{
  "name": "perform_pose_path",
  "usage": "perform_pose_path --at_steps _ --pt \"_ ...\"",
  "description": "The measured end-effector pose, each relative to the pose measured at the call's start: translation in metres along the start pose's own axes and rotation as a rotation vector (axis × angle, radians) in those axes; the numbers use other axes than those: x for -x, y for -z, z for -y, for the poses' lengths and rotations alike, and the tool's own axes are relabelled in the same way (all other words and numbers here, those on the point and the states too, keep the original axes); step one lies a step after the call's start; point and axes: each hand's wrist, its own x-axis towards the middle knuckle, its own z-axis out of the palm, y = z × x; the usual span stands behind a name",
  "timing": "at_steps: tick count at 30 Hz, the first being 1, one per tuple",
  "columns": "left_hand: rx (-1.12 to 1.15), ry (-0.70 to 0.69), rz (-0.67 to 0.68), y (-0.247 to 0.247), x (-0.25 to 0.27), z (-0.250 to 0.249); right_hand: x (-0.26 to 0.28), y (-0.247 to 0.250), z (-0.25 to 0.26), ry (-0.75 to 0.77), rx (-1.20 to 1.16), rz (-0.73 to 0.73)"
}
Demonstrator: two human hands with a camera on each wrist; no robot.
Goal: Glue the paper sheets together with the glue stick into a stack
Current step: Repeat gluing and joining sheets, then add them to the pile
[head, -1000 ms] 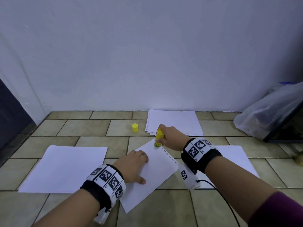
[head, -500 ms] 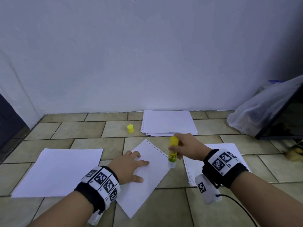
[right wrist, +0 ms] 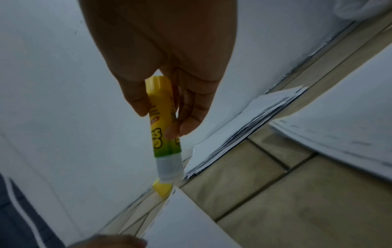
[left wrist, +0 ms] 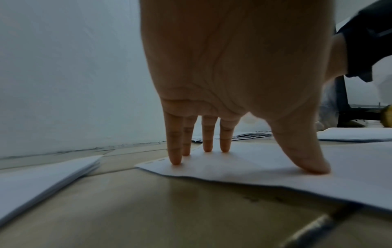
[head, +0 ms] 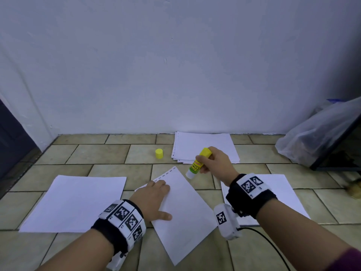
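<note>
Bare beige floor tile point(head: 203, 179) right of angled white paper sheet point(head: 185, 208); L hand point(head: 151, 199) fingers spread, pressing sheet; R hand point(head: 214, 162) pinching yellow-green glue stick point(head: 197, 163), tip just off sheet's far-right edge

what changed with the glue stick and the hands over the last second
The right hand carried the glue stick from the far corner of the angled sheet off past its right edge; its uncapped tip now hangs above the floor tile, tilted. The grip on the stick is unchanged. The left hand stayed flat on the sheet, and the yellow cap and the paper stack by the wall did not move.
</note>
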Motion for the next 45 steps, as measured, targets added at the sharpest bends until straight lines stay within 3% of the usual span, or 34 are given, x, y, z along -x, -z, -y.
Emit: perform_pose_path --at_steps 11,20,34,36,42,45 --pt "-0.007 0.038 -0.024 -0.002 -0.001 -0.001 -0.014 -0.051 0.010 0.236 0.459 0.212" --pt "-0.009 0.028 -0.009 -0.003 -0.003 0.003 0.006 -0.007 0.012 0.304 0.745 0.496" --pt "-0.041 -0.025 -0.037 0.004 -0.004 0.011 0.052 0.048 -0.011 0.368 0.756 0.699" --pt "-0.032 -0.029 -0.041 0.003 -0.005 0.016 0.051 0.054 -0.012 0.299 0.593 0.683" --pt "0.105 0.014 -0.020 0.004 0.006 0.022 0.033 0.069 -0.006 -0.024 -0.556 0.297" --pt "0.155 0.067 -0.043 0.002 0.007 0.025 0.027 0.054 -0.001 -0.085 -0.804 0.282"
